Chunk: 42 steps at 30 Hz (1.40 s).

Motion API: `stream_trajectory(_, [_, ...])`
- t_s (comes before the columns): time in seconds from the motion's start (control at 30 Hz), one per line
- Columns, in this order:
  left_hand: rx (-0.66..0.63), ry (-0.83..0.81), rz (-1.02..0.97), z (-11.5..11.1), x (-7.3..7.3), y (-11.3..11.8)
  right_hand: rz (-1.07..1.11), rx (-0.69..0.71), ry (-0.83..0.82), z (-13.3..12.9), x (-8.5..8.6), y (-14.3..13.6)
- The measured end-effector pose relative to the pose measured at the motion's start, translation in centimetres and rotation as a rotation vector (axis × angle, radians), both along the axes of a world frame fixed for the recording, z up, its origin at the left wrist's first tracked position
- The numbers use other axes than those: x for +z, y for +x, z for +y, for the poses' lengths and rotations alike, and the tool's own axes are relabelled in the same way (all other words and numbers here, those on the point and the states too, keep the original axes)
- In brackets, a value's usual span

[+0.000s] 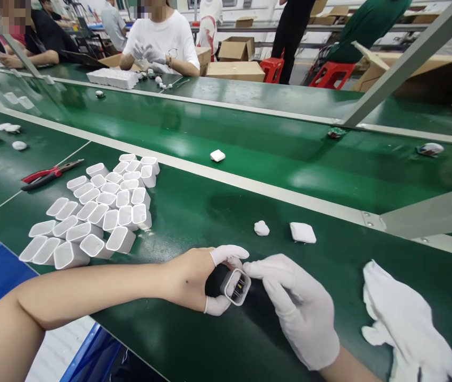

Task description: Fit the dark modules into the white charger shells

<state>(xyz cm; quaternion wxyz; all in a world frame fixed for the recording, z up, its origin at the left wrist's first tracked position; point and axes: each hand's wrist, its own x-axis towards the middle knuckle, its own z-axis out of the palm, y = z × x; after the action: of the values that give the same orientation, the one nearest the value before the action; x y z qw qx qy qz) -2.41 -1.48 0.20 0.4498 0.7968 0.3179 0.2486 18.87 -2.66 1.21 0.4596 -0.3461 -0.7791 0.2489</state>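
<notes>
No legible text, no readable labels, no brand names, no numbers, no signs

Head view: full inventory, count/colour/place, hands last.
Bench: 1, green, foreground
Open cups: about thirty, white, bench left
Held cup: 1, white, in left hand
Pliers: 1, red and black, bench left
Far-left pieces: several, mostly white, bench
Small pieces: 2, white, beyond right hand
Glove or cloth: 1, white, bench right
Middle strip: 1, green, beyond bench
Parts: at least 4, mixed, on strip
Frame bars: several, grey, around strip
Tray: 1, white, beyond strip
Cardboard boxes: several, brown, background
Stools: 2, red, background
Co-workers: several, mixed clothing, far side
Blue panels: several, blue, lower left
Left hand: 1, white finger covers, around held cup
Right hand: 1, white glove, at cup's rim
</notes>
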Motion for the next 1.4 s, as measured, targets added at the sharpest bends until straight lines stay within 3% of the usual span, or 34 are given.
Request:
stream_trajectory(0.13, [-0.022, 0.009, -0.017, 0.0, 0.1, 0.0, -0.068, 0.043, 0.214, -0.1, 0.1, -0.3])
stream_trajectory(0.37, [-0.049, 0.021, -0.018, 0.0, 0.4, 0.1, -0.473, 0.045, 0.450, -0.6, 0.1, -1.1])
stream_trajectory(0.53, [-0.053, 0.020, -0.004, 0.1, 0.5, 0.1, -0.455, 0.063, 0.449, -0.6, 0.2, -1.0])
stream_trajectory(0.7, [-0.058, 0.041, 0.017, 0.2, 0.5, 0.1, -0.617, 0.031, 0.401, -0.9, 0.5, -1.6])
stream_trajectory(0.77, [-0.053, 0.047, 0.019, 0.2, 0.5, 0.1, -0.514, 0.077, 0.312, -0.7, 0.4, -1.5])
stream_trajectory(0.83, [-0.040, 0.033, 0.017, 0.1, 0.7, 0.2, -0.274, 0.111, 0.110, -0.4, 0.1, -1.0])
stream_trajectory(0.9, [-0.022, 0.006, 0.039, 0.1, 0.9, 0.3, 0.008, 0.040, -0.095, -0.2, -0.4, -0.2])
stream_trajectory(0.97, [-0.019, -0.007, 0.057, 0.1, 0.9, 0.3, 0.172, -0.082, -0.168, -0.1, -0.8, 0.4])
stream_trajectory(1.03, [-0.027, 0.005, 0.046, 0.0, 0.9, 0.3, 0.180, -0.098, -0.079, -0.1, -0.8, 0.5])
stream_trajectory(1.13, [-0.036, 0.029, 0.025, 0.0, 0.8, 0.2, 0.038, 0.078, 0.145, -0.3, -0.3, -0.2])
stream_trajectory(1.23, [-0.043, 0.024, 0.020, 0.0, 0.7, 0.1, -0.127, 0.206, 0.259, -0.4, 0.2, -0.9])
stream_trajectory(1.4, [-0.058, 0.009, 0.007, 0.1, 0.7, 0.0, -0.337, 0.209, 0.343, -0.7, -0.3, -1.1])
